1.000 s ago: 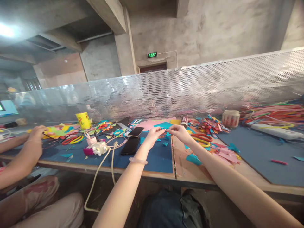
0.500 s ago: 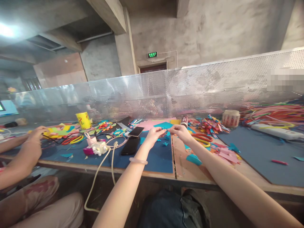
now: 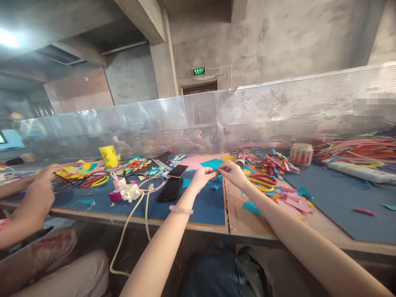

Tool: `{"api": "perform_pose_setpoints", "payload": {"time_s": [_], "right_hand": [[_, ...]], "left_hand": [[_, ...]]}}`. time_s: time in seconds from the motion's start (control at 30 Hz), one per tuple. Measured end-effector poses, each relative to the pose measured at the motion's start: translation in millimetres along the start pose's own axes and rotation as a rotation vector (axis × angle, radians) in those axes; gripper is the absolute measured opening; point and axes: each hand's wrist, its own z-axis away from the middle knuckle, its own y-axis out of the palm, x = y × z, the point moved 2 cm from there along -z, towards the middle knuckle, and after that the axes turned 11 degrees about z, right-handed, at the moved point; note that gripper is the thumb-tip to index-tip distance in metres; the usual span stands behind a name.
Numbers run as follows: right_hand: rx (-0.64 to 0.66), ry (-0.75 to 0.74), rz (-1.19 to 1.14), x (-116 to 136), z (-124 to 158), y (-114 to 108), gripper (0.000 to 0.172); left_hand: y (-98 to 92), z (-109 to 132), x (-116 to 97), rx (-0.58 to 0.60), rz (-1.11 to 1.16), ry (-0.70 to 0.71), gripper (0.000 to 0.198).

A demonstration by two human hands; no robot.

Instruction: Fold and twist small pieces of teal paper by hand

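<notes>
My left hand [image 3: 202,179], with a pale bangle [image 3: 181,210] on its wrist, is closed with fingertips pinched. Close beside it, my right hand [image 3: 232,173] is pinched too, the fingertips of both hands nearly meeting. Between them a small piece of blue paper shows, mostly hidden by the fingers. Just behind lies a larger sheet of blue paper [image 3: 210,163] on pink paper [image 3: 192,163]. A few blue scraps [image 3: 215,187] lie below the hands. Orange and yellow scissors [image 3: 262,181] rest right of my right wrist.
Two phones [image 3: 170,189] and a cable [image 3: 147,214] lie to the left. A yellow can [image 3: 109,156], a glass jar [image 3: 300,154] and a power strip [image 3: 360,171] stand or lie farther out. A perforated metal screen [image 3: 247,119] runs behind. Another person's hand [image 3: 46,175] works at far left.
Both my hands have turned slightly at the fingertips and stay close together. The pinched blue paper shows less than before. Otherwise the table looks the same.
</notes>
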Motion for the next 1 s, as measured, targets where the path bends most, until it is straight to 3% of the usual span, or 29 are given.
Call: {"api": "perform_pose_setpoints", "payload": {"time_s": [0.13, 0.27, 0.4, 0.6, 0.73, 1.0], "right_hand": [[-0.064, -0.178, 0.173, 7, 2, -1, 0.015], [-0.041, -0.293, 0.238, 17, 5, -4, 0.021], [-0.014, -0.096, 0.056, 14, 3, -6, 0.025], [0.127, 0.189, -0.338, -5, 2, 0, 0.028], [0.188, 0.261, -0.451, -8, 3, 0, 0.028], [0.211, 0.267, -0.411, -8, 3, -3, 0.028]], "left_hand": [[-0.7, 1, 0, 0.011, 0.017, -0.030, 0.027], [-4.6, 0, 5, 0.007, 0.106, -0.083, 0.028], [-6.1, -1, 9, 0.018, 0.137, -0.103, 0.029], [-2.6, -2, 7, 0.043, 0.111, -0.070, 0.027], [-1.6, -1, 5, 0.061, 0.089, -0.053, 0.025], [-1.2, 0, 2, 0.013, 0.088, -0.074, 0.029]]}}
